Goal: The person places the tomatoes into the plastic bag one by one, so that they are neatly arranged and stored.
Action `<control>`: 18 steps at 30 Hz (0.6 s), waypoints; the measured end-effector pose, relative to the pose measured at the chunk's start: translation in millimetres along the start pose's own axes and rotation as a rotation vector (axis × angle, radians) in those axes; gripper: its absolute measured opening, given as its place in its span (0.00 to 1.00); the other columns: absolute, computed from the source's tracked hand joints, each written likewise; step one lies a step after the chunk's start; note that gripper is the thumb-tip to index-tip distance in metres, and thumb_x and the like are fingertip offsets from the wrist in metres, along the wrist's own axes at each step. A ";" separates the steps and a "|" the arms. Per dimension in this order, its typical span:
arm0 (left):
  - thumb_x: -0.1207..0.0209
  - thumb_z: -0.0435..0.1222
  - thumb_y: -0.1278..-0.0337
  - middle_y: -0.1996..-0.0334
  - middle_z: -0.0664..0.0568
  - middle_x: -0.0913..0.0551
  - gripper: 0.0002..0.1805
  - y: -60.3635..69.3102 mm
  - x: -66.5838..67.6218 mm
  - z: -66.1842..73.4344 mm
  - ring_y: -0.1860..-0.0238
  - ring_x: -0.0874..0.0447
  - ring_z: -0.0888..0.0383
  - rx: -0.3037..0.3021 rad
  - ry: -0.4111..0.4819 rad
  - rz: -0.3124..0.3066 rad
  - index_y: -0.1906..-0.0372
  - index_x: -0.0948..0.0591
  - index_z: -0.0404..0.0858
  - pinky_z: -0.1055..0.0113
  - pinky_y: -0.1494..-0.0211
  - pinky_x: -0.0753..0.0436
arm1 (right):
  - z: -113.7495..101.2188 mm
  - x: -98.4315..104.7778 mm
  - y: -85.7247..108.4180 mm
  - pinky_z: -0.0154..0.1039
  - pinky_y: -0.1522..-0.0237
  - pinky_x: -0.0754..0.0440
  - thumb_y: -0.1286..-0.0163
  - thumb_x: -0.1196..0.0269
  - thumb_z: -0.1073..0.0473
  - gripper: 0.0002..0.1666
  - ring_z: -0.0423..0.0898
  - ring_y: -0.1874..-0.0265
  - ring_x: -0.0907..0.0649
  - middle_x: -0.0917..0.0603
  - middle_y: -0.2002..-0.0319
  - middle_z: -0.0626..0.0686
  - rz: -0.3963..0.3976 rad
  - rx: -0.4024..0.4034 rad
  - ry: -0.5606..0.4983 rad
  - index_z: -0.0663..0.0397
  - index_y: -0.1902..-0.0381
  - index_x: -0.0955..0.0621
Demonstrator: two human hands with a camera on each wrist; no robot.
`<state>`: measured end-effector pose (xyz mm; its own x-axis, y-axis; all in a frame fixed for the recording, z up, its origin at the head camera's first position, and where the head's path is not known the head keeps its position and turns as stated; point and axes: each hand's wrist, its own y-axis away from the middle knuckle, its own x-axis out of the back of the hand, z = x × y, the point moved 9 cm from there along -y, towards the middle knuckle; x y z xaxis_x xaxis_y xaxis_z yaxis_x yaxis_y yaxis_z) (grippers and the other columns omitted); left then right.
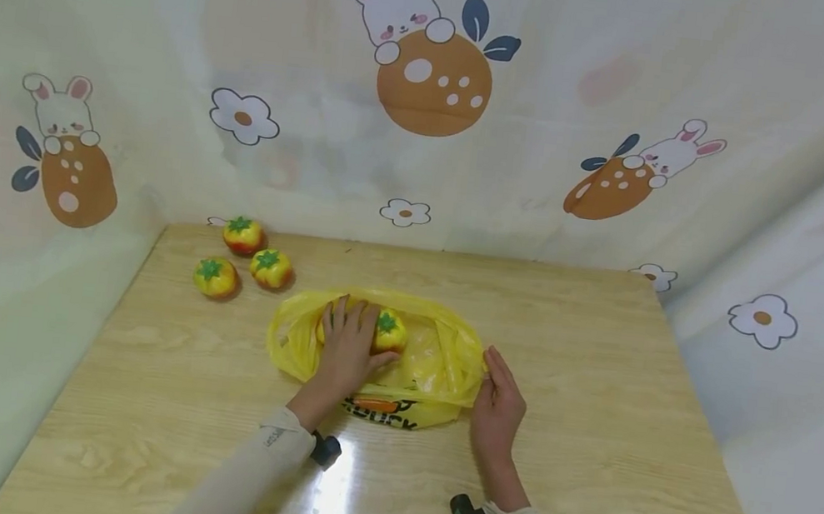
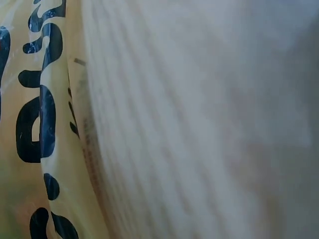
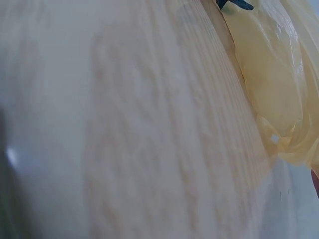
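Observation:
A yellow plastic bag [image 1: 433, 414] with black lettering lies with its wide mouth facing up. My left hand [image 1: 348, 351] reaches inside, fingers spread over a yellow toy fruit that they mostly hide. Beside its index finger and thumb sits a second toy fruit [image 1: 389, 332], ribbed, with a green leafy top. At the bag's right rim, my right hand [image 1: 497, 408] pinches the plastic between thumb and fingers. The left wrist view shows the bag's lettered side [image 2: 50, 99] but no hand. In the right wrist view, the bag [image 3: 274, 74] appears at upper right, a fingertip at the edge.
Left of the bag, near the back of the wooden table [image 1: 598, 352], stand three more toy fruits, one at the back [image 1: 244, 236], one at right [image 1: 272, 269] and one at left [image 1: 215, 277]. A patterned curtain [image 1: 526, 177] rises behind the table and along both sides.

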<state>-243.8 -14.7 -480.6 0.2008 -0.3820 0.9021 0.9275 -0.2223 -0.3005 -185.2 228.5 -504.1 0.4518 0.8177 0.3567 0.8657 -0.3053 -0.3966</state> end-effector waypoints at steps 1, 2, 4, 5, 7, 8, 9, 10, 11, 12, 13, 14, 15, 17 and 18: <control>0.30 0.59 0.57 0.41 0.39 0.26 0.44 0.4 1.7 0.9 0.31 0.41 0.34 -0.015 -0.001 0.029 0.38 0.28 0.38 0.36 0.29 0.47 | -0.4 0.1 -0.6 0.15 0.41 0.36 0.31 0.47 0.77 0.22 0.58 0.37 0.24 0.21 0.39 0.61 0.001 -0.002 0.003 0.67 0.41 0.22; 0.29 0.59 0.57 0.42 0.39 0.26 0.43 1.0 4.0 2.1 0.32 0.40 0.34 -0.032 0.007 0.062 0.39 0.27 0.37 0.36 0.30 0.46 | -0.5 0.2 -0.9 0.15 0.41 0.36 0.31 0.47 0.77 0.22 0.58 0.37 0.23 0.21 0.39 0.61 0.003 -0.006 0.006 0.67 0.41 0.21; 0.28 0.56 0.58 0.45 0.38 0.24 0.40 3.4 9.6 5.5 0.35 0.38 0.34 -0.081 0.036 0.143 0.44 0.25 0.36 0.36 0.33 0.42 | -0.8 0.9 -1.0 0.15 0.41 0.36 0.31 0.47 0.77 0.22 0.57 0.37 0.23 0.21 0.39 0.61 0.005 -0.019 -0.001 0.67 0.41 0.21; 0.27 0.54 0.57 0.47 0.39 0.23 0.36 5.3 13.4 7.1 0.36 0.36 0.34 -0.106 0.059 0.191 0.47 0.23 0.36 0.36 0.34 0.41 | -0.8 1.1 -0.9 0.15 0.41 0.36 0.31 0.47 0.77 0.22 0.57 0.37 0.24 0.21 0.39 0.61 0.005 -0.027 -0.005 0.68 0.41 0.21; 0.28 0.48 0.52 0.50 0.39 0.22 0.27 9.7 23.1 9.8 0.39 0.33 0.35 -0.153 0.097 0.299 0.53 0.21 0.34 0.37 0.38 0.39 | 0.6 1.0 -0.6 0.15 0.41 0.37 0.31 0.47 0.77 0.22 0.56 0.37 0.24 0.21 0.38 0.60 0.003 -0.043 0.000 0.67 0.41 0.21; 0.28 0.45 0.51 0.51 0.39 0.21 0.23 12.0 28.6 10.6 0.40 0.32 0.36 -0.171 0.117 0.352 0.56 0.20 0.34 0.38 0.39 0.38 | 1.0 0.8 -0.4 0.15 0.41 0.37 0.31 0.48 0.77 0.22 0.56 0.36 0.24 0.21 0.38 0.60 0.001 -0.048 0.000 0.67 0.41 0.22; 0.29 0.41 0.50 0.52 0.40 0.20 0.18 14.2 34.0 11.1 0.41 0.31 0.36 -0.184 0.135 0.400 0.58 0.19 0.34 0.38 0.40 0.37 | 1.7 0.6 -0.2 0.15 0.41 0.37 0.31 0.48 0.77 0.22 0.56 0.36 0.24 0.22 0.38 0.60 -0.001 -0.055 0.001 0.67 0.41 0.22; 0.31 0.38 0.50 0.53 0.40 0.20 0.14 16.1 39.3 11.1 0.41 0.30 0.37 -0.189 0.151 0.441 0.61 0.19 0.34 0.39 0.41 0.37 | 2.1 0.2 -0.1 0.15 0.41 0.37 0.31 0.48 0.77 0.22 0.56 0.36 0.25 0.22 0.38 0.60 -0.003 -0.060 0.001 0.67 0.41 0.22; 0.32 0.35 0.51 0.53 0.41 0.19 0.11 17.8 45.1 11.4 0.42 0.30 0.37 -0.192 0.162 0.477 0.62 0.19 0.35 0.39 0.42 0.37 | 2.2 0.1 -0.1 0.14 0.41 0.37 0.31 0.48 0.77 0.22 0.56 0.36 0.25 0.22 0.38 0.60 -0.003 -0.061 0.001 0.67 0.41 0.22; 0.33 0.33 0.51 0.53 0.41 0.19 0.10 18.8 50.7 11.8 0.43 0.29 0.37 -0.190 0.165 0.502 0.62 0.18 0.35 0.40 0.42 0.36 | 2.1 0.1 -0.3 0.14 0.41 0.38 0.31 0.49 0.78 0.23 0.57 0.36 0.25 0.22 0.38 0.61 -0.001 -0.060 0.003 0.67 0.41 0.22; 0.33 0.32 0.51 0.54 0.40 0.20 0.10 19.2 56.3 12.5 0.43 0.29 0.37 -0.186 0.168 0.519 0.62 0.18 0.35 0.40 0.43 0.36 | 1.4 0.3 -0.6 0.14 0.41 0.38 0.31 0.49 0.78 0.22 0.57 0.36 0.25 0.22 0.38 0.61 0.002 -0.055 -0.001 0.68 0.41 0.22; 0.33 0.31 0.53 0.54 0.40 0.20 0.10 19.0 61.5 13.0 0.44 0.29 0.36 -0.179 0.166 0.528 0.62 0.19 0.35 0.39 0.43 0.37 | 0.5 0.5 -1.3 0.14 0.41 0.38 0.31 0.49 0.78 0.22 0.57 0.36 0.25 0.22 0.38 0.61 0.006 -0.048 -0.007 0.68 0.41 0.22; 0.33 0.31 0.53 0.53 0.39 0.20 0.11 18.2 67.1 13.8 0.44 0.30 0.35 -0.168 0.164 0.527 0.62 0.19 0.35 0.39 0.44 0.37 | -0.6 0.7 -2.4 0.15 0.41 0.37 0.32 0.49 0.78 0.22 0.58 0.36 0.24 0.22 0.38 0.62 0.011 -0.036 -0.010 0.69 0.41 0.22; 0.33 0.32 0.52 0.51 0.37 0.22 0.12 15.3 78.3 14.2 0.44 0.31 0.34 -0.139 0.163 0.511 0.60 0.20 0.35 0.38 0.43 0.38 | -2.5 0.8 -5.8 0.16 0.40 0.37 0.31 0.49 0.78 0.22 0.58 0.37 0.24 0.22 0.39 0.62 0.021 -0.011 -0.009 0.69 0.42 0.22; 0.33 0.33 0.50 0.50 0.37 0.23 0.12 13.5 84.1 13.6 0.43 0.32 0.34 -0.120 0.166 0.500 0.59 0.20 0.35 0.37 0.42 0.39 | -3.5 0.9 -7.6 0.16 0.40 0.37 0.31 0.49 0.78 0.22 0.58 0.37 0.24 0.21 0.39 0.62 0.025 0.000 -0.008 0.69 0.42 0.22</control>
<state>-210.1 -37.6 -404.6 0.5466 -0.6020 0.5820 0.6871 -0.0748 -0.7227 -190.7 229.9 -497.8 0.4717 0.8135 0.3402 0.8540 -0.3255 -0.4058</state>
